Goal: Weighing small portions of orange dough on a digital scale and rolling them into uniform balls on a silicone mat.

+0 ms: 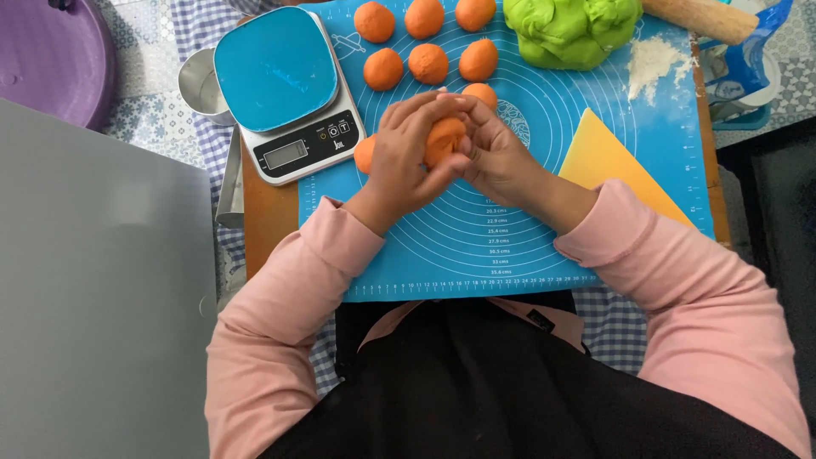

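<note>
Both hands meet above the middle of a blue silicone baking mat [476,246] that lies on a wooden board over a checked cloth. The left hand [408,157] curls its fingers and thumb around an orange dough ball [444,140], and the right hand [497,153] closes in from the other side, its fingertips pressed against the same piece, so the ball is cupped between the two palms just above the mat. Only part of the ball shows between the fingers. Right behind the left wrist a further orange piece [365,155] peeks out, mostly hidden by the hand, and another ball [481,92] sits just beyond the fingertips, touching or nearly touching them. Farther up the mat lie six more orange balls [427,64] in two rows of three. To their right rests a large lump of green dough [571,30], with a wooden rolling pin [701,17] beyond it and a small heap of flour [650,61] beside it. A yellow scraper [608,161] lies on the mat close by the right forearm. Left of the hands stands a kitchen scale [287,89] with a blue top plate, a metal cup [202,82] beside it, and a purple bowl [51,55] at the far corner.
</note>
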